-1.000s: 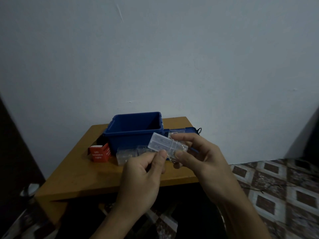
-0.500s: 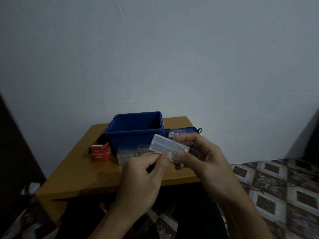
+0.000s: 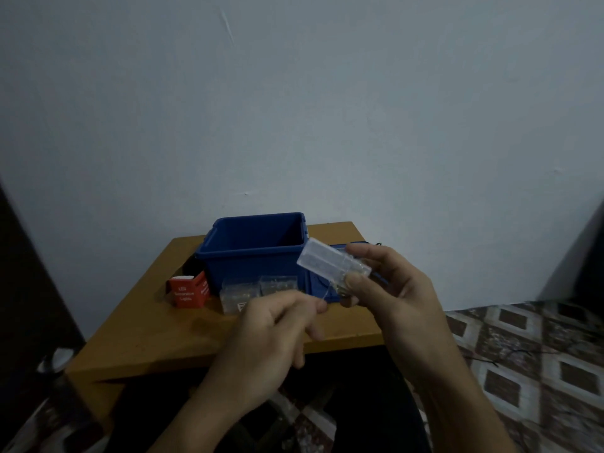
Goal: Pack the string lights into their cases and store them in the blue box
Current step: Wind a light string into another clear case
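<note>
Leftmost, a red carton [image 3: 188, 291] stood on the wooden table [image 3: 147, 335], just beside two clear cases [image 3: 258, 289] lying against the front of the open blue box [image 3: 255, 253] at frame centre. Below them, the left hand [image 3: 271, 341] pinched a thin wire [image 3: 328, 293] between thumb and curled fingertips. Right of centre, the right hand [image 3: 392, 295] clamped thumb and fingers on a tilted clear case [image 3: 328, 259], raised before the box's right rim.

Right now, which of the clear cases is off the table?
The case in the right hand, held up; the other two lie on the table before the blue box.
</note>
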The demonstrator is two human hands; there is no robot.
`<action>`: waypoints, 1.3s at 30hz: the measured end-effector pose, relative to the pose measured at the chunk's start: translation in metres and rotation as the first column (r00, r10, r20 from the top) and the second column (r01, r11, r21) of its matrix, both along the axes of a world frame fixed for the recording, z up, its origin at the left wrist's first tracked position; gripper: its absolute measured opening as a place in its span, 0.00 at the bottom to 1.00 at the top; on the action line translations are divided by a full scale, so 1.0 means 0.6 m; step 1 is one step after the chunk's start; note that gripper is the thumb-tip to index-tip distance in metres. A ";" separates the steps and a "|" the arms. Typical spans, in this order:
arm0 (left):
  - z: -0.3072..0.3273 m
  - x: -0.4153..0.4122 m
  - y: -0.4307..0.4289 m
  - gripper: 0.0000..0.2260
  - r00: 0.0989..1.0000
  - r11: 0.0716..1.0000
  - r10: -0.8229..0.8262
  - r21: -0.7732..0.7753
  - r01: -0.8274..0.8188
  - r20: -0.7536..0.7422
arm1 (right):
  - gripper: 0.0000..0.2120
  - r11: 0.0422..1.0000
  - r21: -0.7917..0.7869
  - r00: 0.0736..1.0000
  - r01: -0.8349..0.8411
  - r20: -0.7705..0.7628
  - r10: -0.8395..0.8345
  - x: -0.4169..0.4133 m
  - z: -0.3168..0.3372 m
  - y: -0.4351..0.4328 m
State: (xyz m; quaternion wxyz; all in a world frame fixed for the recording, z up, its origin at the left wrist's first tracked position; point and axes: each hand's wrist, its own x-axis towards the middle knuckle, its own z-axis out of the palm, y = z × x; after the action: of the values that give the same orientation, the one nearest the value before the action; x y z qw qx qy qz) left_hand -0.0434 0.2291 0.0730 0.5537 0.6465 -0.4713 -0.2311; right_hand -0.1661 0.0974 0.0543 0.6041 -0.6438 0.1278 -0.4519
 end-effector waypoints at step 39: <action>0.119 0.102 -0.054 0.08 0.904 0.919 -0.369 0.226 0.322 0.216 | 0.09 0.936 -0.111 0.939 -0.334 -0.128 0.320 -0.026 0.009 -0.003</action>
State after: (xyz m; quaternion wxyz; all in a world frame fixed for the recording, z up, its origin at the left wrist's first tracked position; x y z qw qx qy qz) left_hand 0.0180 0.1969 0.1445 0.3761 0.6252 -0.6222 -0.2838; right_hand -0.1815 0.0958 0.0597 0.6196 -0.7179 0.0215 -0.3167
